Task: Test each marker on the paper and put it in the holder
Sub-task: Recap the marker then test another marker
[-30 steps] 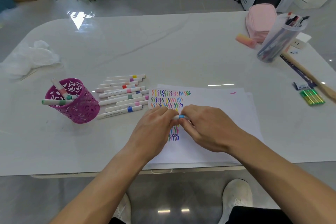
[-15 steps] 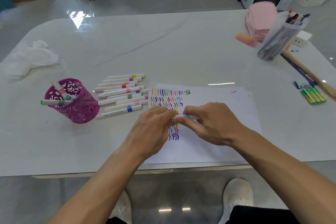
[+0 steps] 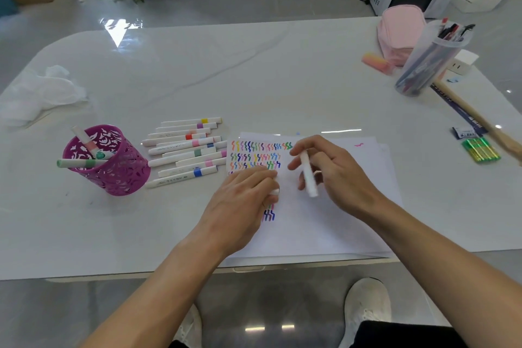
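Note:
My right hand (image 3: pixel 333 175) grips a white marker (image 3: pixel 308 175) above the white paper (image 3: pixel 324 220), which carries rows of coloured squiggles. My left hand (image 3: pixel 243 200) rests on the paper just left of it, fingers curled round a small white cap (image 3: pixel 274 191) that peeks out at the fingertips. Several white markers (image 3: pixel 186 150) with coloured bands lie in a row left of the paper. Farther left stands the magenta cut-out holder (image 3: pixel 113 169) with three markers in it.
A clear tub of pens (image 3: pixel 426 62), a pink pouch (image 3: pixel 401 31) and a pink eraser (image 3: pixel 377 63) stand at the far right. A wooden handle (image 3: pixel 480 121) and a green pack (image 3: pixel 480 150) lie near the right edge. Crumpled white tissue (image 3: pixel 42 93) sits at the left.
The hands were together on the blue-banded marker; now they have pulled apart. The right hand has swung the marker up and right, and the left hand keeps the cap.

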A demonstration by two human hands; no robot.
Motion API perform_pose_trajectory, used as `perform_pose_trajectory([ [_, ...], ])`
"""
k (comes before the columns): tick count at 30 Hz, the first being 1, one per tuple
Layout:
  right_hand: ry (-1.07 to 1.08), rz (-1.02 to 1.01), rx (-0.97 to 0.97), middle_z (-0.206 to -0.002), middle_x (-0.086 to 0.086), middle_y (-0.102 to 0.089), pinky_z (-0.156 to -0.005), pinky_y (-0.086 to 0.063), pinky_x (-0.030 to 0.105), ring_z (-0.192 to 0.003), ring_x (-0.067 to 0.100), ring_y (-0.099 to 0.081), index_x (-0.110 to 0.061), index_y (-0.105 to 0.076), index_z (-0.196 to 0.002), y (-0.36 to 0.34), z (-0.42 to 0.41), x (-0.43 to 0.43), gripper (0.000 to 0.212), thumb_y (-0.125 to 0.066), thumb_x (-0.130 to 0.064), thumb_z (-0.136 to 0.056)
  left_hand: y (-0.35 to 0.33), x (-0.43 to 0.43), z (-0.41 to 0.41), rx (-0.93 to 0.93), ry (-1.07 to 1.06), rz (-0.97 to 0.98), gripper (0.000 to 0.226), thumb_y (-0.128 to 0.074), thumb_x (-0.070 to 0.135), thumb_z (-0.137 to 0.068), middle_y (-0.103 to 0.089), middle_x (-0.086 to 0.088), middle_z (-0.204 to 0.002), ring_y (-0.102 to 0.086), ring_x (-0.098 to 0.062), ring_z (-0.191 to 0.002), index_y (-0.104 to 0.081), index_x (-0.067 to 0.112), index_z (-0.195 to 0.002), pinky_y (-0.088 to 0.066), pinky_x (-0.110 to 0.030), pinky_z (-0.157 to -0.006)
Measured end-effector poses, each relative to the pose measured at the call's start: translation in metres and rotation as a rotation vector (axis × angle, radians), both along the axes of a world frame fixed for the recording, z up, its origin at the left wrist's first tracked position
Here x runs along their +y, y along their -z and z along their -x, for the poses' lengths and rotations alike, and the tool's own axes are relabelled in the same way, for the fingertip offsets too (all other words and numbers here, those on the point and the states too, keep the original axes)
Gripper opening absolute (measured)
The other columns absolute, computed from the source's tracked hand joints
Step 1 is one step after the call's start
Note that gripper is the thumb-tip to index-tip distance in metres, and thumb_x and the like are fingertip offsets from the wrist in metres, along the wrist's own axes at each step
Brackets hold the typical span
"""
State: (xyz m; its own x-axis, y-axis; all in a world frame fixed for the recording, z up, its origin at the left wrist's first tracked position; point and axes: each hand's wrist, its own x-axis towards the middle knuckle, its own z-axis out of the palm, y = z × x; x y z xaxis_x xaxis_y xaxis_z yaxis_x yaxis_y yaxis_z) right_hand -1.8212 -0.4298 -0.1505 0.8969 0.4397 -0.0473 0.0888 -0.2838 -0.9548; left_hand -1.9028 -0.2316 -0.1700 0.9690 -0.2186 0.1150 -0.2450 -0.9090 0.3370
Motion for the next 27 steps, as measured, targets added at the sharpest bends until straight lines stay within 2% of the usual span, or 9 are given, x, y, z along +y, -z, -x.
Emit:
perform_pose_trajectory([
  [2, 0.023, -0.056, 0.019, -0.093, 0.000, -0.077, -0.067, -0.058, 0.032, -0.083, 0.020, -0.074, -0.026, -0.067, -0.105, 0.001, -0.004, -0.002, 0.035, -0.044, -0.001, -0.097, 0.000, -0.001, 0.000, 0.035, 0.003, 0.001, 0.021, -0.053, 0.031, -0.102, -0.056, 0.008, -0.142, -0.048, -0.017, -0.134, -0.063, 0.027, -0.119, -0.034, -0.031, -0.112],
  [4, 0.029, -0.019, -0.048, -0.091, -0.004, -0.078, -0.069, -0.059, 0.031, -0.088, 0.017, -0.075, -0.030, -0.065, -0.104, 0.004, -0.006, -0.004, 0.018, -0.062, -0.018, -0.092, -0.002, -0.002, 0.000, 0.033, 0.013, -0.001, 0.022, -0.052, 0.033, -0.101, -0.059, 0.008, -0.136, -0.051, -0.017, -0.126, -0.064, 0.026, -0.118, -0.039, -0.031, -0.108],
  [6, 0.069, 0.015, -0.084, -0.083, -0.002, -0.075, -0.068, -0.058, 0.031, -0.079, 0.017, -0.073, -0.031, -0.066, -0.097, 0.006, -0.008, -0.003, 0.015, -0.073, -0.040, -0.088, -0.003, -0.002, -0.001, 0.030, 0.021, -0.001, 0.022, -0.052, 0.035, -0.101, -0.060, 0.007, -0.128, -0.052, -0.017, -0.119, -0.066, 0.026, -0.116, -0.043, -0.033, -0.102],
  [8, 0.117, -0.009, -0.079, -0.074, 0.003, -0.071, -0.061, -0.054, 0.030, -0.066, 0.017, -0.068, -0.028, -0.069, -0.087, 0.008, -0.008, 0.000, 0.020, -0.065, -0.047, -0.094, -0.003, -0.003, -0.001, 0.039, 0.015, 0.001, 0.028, -0.047, 0.041, -0.101, -0.058, 0.008, -0.125, -0.050, -0.015, -0.115, -0.065, 0.029, -0.118, -0.045, -0.032, -0.099],
  [11, 0.186, -0.050, -0.031, -0.068, 0.008, -0.070, -0.054, -0.050, 0.029, -0.057, 0.019, -0.063, -0.024, -0.074, -0.086, 0.013, -0.013, 0.003, 0.029, -0.052, -0.034, -0.102, -0.003, -0.004, -0.003, 0.045, 0.007, 0.000, 0.035, -0.041, 0.044, -0.098, -0.054, 0.007, -0.130, -0.047, -0.016, -0.122, -0.064, 0.031, -0.120, -0.045, -0.034, -0.102],
  [14, 0.205, -0.115, 0.012, -0.069, 0.012, -0.072, -0.052, -0.051, 0.030, -0.056, 0.024, -0.065, -0.020, -0.064, -0.098, 0.016, -0.019, 0.007, 0.005, -0.060, -0.022, -0.097, -0.002, -0.006, -0.007, 0.028, 0.021, 0.013, 0.038, -0.037, 0.044, -0.098, -0.054, 0.004, -0.141, -0.046, -0.021, -0.133, -0.066, 0.027, -0.116, -0.042, -0.037, -0.108],
  [18, 0.234, -0.156, 0.027, -0.069, 0.012, -0.074, -0.051, -0.053, 0.032, -0.056, 0.029, -0.068, -0.013, -0.057, -0.091, 0.021, -0.027, 0.011, 0.011, -0.068, -0.014, -0.092, 0.000, -0.008, -0.012, 0.005, 0.028, 0.016, 0.026, -0.047, 0.040, -0.100, -0.056, 0.003, -0.142, -0.049, -0.021, -0.133, -0.066, 0.026, -0.112, -0.043, -0.038, -0.108],
  [23, 0.281, -0.147, 0.029, -0.068, 0.012, -0.074, -0.051, -0.056, 0.032, -0.054, 0.028, -0.070, -0.013, -0.054, -0.084, 0.028, -0.030, 0.016, 0.017, -0.070, -0.012, -0.090, 0.001, -0.007, -0.017, 0.024, 0.029, 0.004, 0.018, -0.061, 0.032, -0.097, -0.059, 0.006, -0.136, -0.050, -0.018, -0.127, -0.068, 0.028, -0.114, -0.047, -0.035, -0.100],
  [27, 0.287, -0.140, 0.022, -0.067, 0.011, -0.074, -0.051, -0.056, 0.032, -0.054, 0.028, -0.070, -0.012, -0.053, -0.083, 0.032, -0.032, 0.018, 0.018, -0.070, -0.013, -0.089, -0.001, -0.006, -0.019, 0.042, 0.013, 0.019, 0.020, -0.063, 0.032, -0.097, -0.058, 0.010, -0.137, -0.047, -0.014, -0.127, -0.070, 0.031, -0.115, -0.045, -0.033, -0.101],
])
